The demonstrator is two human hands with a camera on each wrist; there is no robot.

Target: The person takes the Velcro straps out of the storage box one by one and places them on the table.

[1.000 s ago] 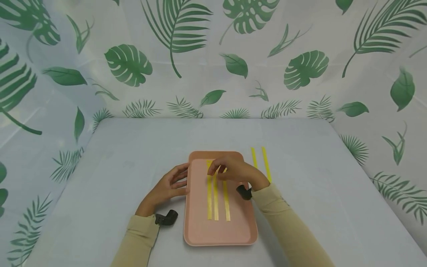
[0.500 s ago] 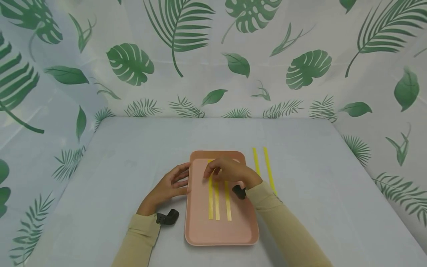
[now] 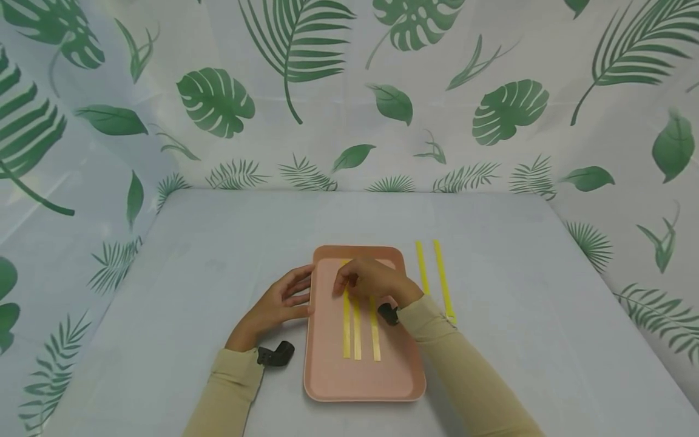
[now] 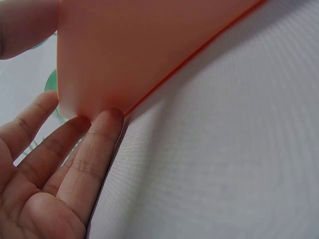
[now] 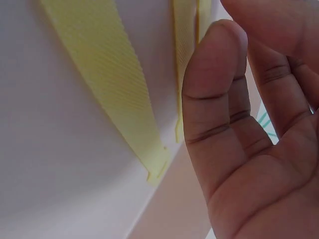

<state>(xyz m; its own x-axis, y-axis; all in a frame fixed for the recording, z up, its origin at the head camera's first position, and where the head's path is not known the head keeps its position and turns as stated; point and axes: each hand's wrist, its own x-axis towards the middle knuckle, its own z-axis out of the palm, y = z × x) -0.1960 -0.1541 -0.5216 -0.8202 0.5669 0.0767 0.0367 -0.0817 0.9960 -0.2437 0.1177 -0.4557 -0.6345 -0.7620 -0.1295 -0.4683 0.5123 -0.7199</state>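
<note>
A pink tray [image 3: 333, 385] lies lengthwise before me with three narrow yellow ribbons side by side on it: the left ribbon [image 3: 346, 337], the middle ribbon [image 3: 357, 340] and the right ribbon [image 3: 375, 340]. My left hand [image 3: 278, 306] touches the tray's left edge with spread fingers; the left wrist view shows fingertips against its side. Over the upper part of the tray is my right hand [image 3: 371, 282], its fingers loosely bent near the left ribbon and covering the ribbons' upper parts. In the right wrist view, a woven yellow ribbon [image 5: 109, 74] lies flat beside the fingers, and nothing shows in their hold.
Two more yellow ribbons, a shorter-looking one [image 3: 422, 264] and its neighbour [image 3: 443, 276], lie on the white table [image 3: 218, 237] right of the tray, partly behind the right forearm. A leaf-patterned cloth [image 3: 327, 133] closes off the back and sides.
My right hand has moved slightly left and towards me over the ribbons, with its fingers drawn closer together. The left hand stays at the tray's edge. The whole view has shifted slightly.
</note>
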